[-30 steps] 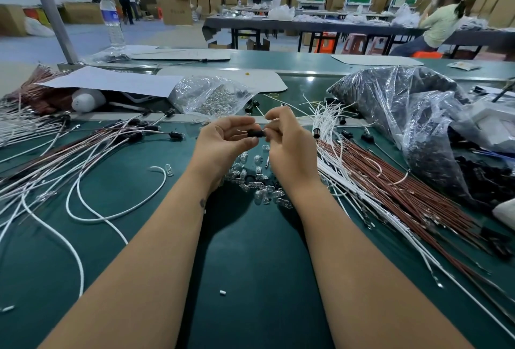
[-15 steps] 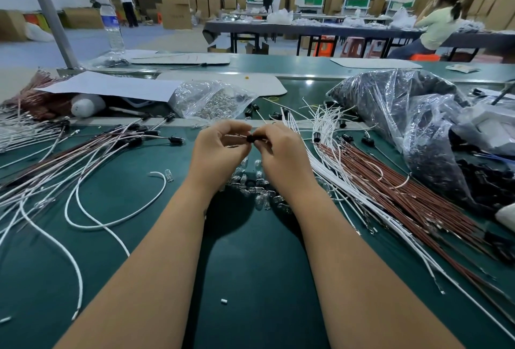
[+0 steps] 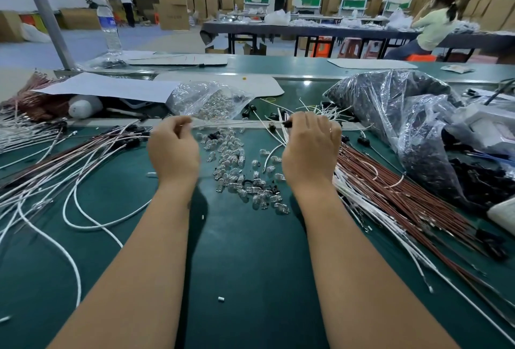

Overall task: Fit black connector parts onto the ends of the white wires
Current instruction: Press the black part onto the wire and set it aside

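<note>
Now | left hand (image 3: pixel 173 150) pinches white wire (image 3: pixel 231 124) | right hand (image 3: pixel 309 148) pinches black connector (image 3: pixel 288 124) | no writing legible

Green worktable (image 3: pixel 245 279) strewn with white wires (image 3: pixel 72 209), brown wires (image 3: pixel 404 203), clear bulbs (image 3: pixel 239 176) (heaped mid-table) and a bag of black connectors (image 3: pixel 390 114).

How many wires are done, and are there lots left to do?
Done: the wires on the left already wear black connector ends. In hand: the right hand pinches a black connector on a white wire stretched across to the left hand. Left: a big heap of bare white wires on the right, so lots. An exact count isn't possible.
</note>
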### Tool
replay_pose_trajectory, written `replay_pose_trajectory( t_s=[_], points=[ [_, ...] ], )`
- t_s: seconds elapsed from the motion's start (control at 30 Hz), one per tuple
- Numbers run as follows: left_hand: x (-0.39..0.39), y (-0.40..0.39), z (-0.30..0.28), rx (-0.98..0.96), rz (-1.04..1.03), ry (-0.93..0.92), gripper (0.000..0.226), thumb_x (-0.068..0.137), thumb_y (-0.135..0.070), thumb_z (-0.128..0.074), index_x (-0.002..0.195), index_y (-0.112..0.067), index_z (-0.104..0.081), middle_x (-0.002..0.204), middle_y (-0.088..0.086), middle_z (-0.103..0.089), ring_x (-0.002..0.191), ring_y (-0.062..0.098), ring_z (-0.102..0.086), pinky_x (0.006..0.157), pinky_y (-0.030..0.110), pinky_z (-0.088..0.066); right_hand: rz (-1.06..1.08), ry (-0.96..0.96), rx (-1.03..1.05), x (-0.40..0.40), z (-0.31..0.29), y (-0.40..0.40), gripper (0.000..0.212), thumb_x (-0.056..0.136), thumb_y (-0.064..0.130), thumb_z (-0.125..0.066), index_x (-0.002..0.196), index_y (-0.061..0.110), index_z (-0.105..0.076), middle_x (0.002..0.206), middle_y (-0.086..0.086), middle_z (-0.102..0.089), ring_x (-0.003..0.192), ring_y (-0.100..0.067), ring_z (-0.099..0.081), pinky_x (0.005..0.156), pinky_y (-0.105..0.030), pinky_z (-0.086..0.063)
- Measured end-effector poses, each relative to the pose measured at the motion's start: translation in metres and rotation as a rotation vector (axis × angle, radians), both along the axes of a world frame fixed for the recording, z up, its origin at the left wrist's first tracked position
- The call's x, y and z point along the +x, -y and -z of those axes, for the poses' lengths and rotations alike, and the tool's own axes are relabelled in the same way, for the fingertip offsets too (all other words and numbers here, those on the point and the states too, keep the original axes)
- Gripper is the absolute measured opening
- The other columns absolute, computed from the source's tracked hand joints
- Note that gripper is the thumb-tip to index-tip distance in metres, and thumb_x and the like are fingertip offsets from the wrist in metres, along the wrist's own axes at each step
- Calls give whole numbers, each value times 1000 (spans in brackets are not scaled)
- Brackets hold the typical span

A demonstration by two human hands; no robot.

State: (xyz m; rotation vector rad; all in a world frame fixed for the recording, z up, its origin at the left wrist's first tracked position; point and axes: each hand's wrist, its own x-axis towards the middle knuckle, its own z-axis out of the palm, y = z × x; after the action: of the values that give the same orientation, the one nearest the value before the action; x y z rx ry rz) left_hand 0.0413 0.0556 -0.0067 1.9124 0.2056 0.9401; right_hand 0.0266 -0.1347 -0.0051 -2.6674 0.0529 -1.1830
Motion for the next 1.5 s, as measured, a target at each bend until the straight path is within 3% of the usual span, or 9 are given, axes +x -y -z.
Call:
replay_pose_trajectory(
  t_s=[0.13, 0.23, 0.4, 0.63, 0.8, 0.97, 1.1, 1.33, 1.5],
  points=[
    [0, -7, 4, 161, -210, -209, 26, 88, -10, -54, 105, -21, -71, 115, 8, -64, 115, 33, -50, 96, 42, -35, -30, -79, 72, -1, 1, 3, 26, 88, -5, -42, 107, 9, -54, 85, -3, -59, 77, -21, -54, 69, -30, -40],
    [-5, 14, 2, 457, -105, -56, 36, 81, -2, -57, 108, -23, -70, 127, 2, -56, 126, 30, -37, 103, 48, -22, -88, -90, 26, -1, 0, -2, 31, 88, -7, -41, 110, 9, -54, 84, -4, -59, 72, -19, -50, 62, -28, -37],
    [-13, 44, 1, 667, 399, 109, 28, 95, -6, -50, 119, -10, -66, 105, 9, -69, 99, 28, -57, 85, 31, -40, -336, -111, 8, -6, -3, -16, 21, 95, 2, -45, 110, 13, -53, 93, -4, -60, 79, -22, -53, 64, -31, -39],
    [-6, 20, 3, 686, -44, -52, 24, 90, 0, -48, 91, -10, -70, 74, 7, -63, 71, 21, -47, 68, 32, -25, -122, -241, -33, -1, 2, -6, 32, 89, -6, -41, 116, 12, -47, 83, -3, -59, 63, -21, -55, 52, -28, -41],
    [-2, 11, 7, 601, -198, -284, 29, 85, -2, -49, 105, -13, -67, 103, 12, -65, 107, 32, -47, 93, 44, -26, -64, -178, 6, 2, 1, 5, 29, 89, -7, -41, 109, 10, -52, 60, 5, -47, 55, -17, -49, 63, -30, -36],
    [-6, 39, 4, 814, 68, 1, 59, 79, 0, -47, 135, -19, -49, 140, 0, -49, 131, 25, -33, 110, 48, -17, -227, -147, 38, 1, 2, -16, 23, 94, 0, -48, 112, 12, -55, 78, -3, -66, 63, -21, -56, 57, -28, -36],
    [-10, 54, 2, 579, 475, 78, 55, 82, 14, -42, 133, -3, -50, 127, 15, -56, 115, 31, -51, 100, 35, -39, -368, -180, 116, -2, 3, -25, 27, 95, 6, -44, 119, 16, -51, 97, -7, -70, 83, -31, -63, 61, -35, -44],
    [-6, 46, 4, 130, 548, -79, 18, 89, -3, -59, 97, -13, -74, 81, 3, -71, 64, 5, -56, 63, 20, -44, -442, -252, 203, -1, 5, -21, 15, 96, 9, -44, 106, 14, -54, 89, -4, -66, 79, -28, -59, 61, -36, -42],
    [-3, 38, 1, -91, 514, -99, 10, 86, -14, -70, 77, -15, -73, 73, 7, -72, 66, 17, -63, 70, 30, -53, -502, -159, 375, -1, 4, -20, 11, 93, 12, -57, 104, 14, -56, 84, 3, -58, 76, -19, -58, 68, -35, -49]
  ],
)
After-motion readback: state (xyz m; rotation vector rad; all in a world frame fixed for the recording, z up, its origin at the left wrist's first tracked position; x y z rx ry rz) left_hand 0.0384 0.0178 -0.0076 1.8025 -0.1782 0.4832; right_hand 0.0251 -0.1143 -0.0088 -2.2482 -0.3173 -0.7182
